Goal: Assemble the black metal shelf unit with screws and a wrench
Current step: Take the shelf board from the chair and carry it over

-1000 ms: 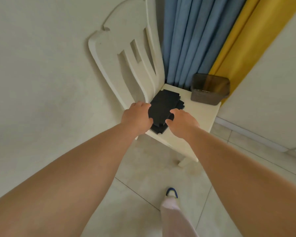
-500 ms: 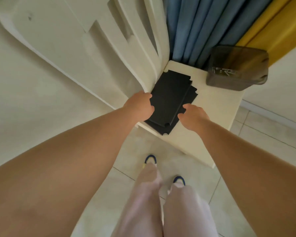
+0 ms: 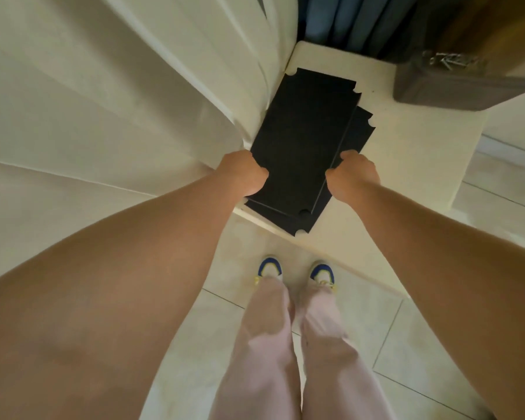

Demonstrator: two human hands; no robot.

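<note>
A stack of flat black shelf panels (image 3: 303, 137) with notched corners lies on the seat of a cream chair (image 3: 406, 153). My left hand (image 3: 243, 174) is curled around the near left edge of the top panel. My right hand (image 3: 353, 174) grips the near right edge of the same panel, fingers tucked under it. The lower panels stick out at the right and near side. No wrench is in view.
A translucent dark plastic box (image 3: 458, 77) holding metal screws stands at the seat's far right. The chair's back (image 3: 176, 71) rises close on the left. Blue curtains (image 3: 352, 19) hang behind. My legs and blue shoes (image 3: 270, 266) stand on the tiled floor.
The view has come closer and tilted down over the chair. Both hands have closed on the sides of the top black panel, the right hand sliding under its edge.
</note>
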